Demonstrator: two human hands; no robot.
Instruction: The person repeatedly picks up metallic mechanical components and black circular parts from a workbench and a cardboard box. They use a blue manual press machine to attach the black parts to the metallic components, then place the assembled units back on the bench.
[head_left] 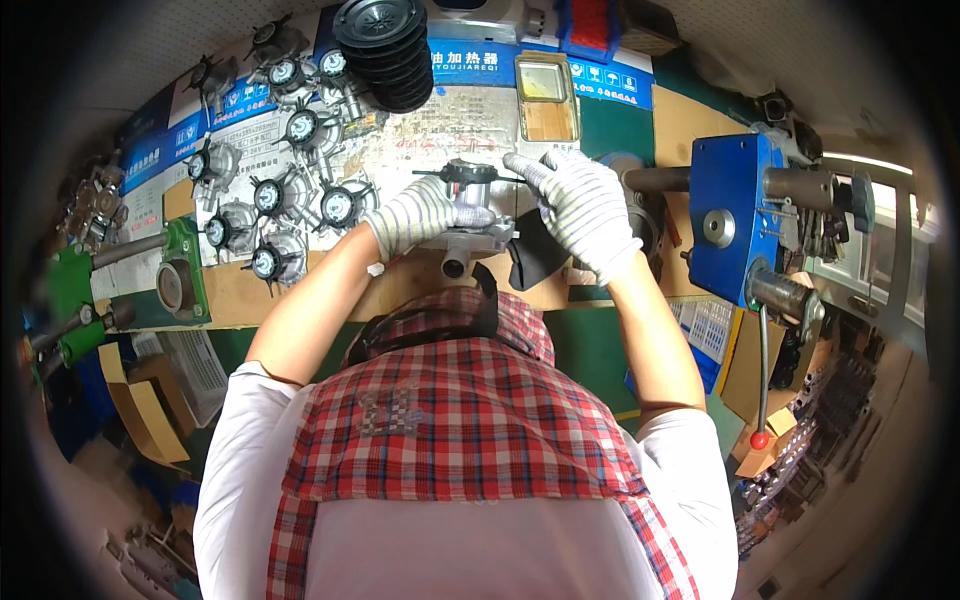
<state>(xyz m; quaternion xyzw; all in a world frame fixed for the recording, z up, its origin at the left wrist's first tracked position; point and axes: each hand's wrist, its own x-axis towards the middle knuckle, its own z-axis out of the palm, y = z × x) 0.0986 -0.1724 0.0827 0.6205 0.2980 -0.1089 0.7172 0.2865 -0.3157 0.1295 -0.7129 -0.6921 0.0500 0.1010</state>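
Observation:
A silver cast-metal housing stands at the bench's near edge, a pipe stub pointing toward me. On its top sits a round black cap with thin arms sticking out to both sides. My left hand, in a striped knit glove, is closed round the left side of the housing, its thumb across the front. Gloved alike, my right hand has its fingertips closed at the cap's right arm; the exact contact is hard to make out. A black cloth-like piece lies below that hand.
Several similar capped housings stand at the left. Stacked black round parts rise at the back, near a shallow tray. A blue lever press flanks the right, a green clamp-like fixture the left. Cardboard covers the bench.

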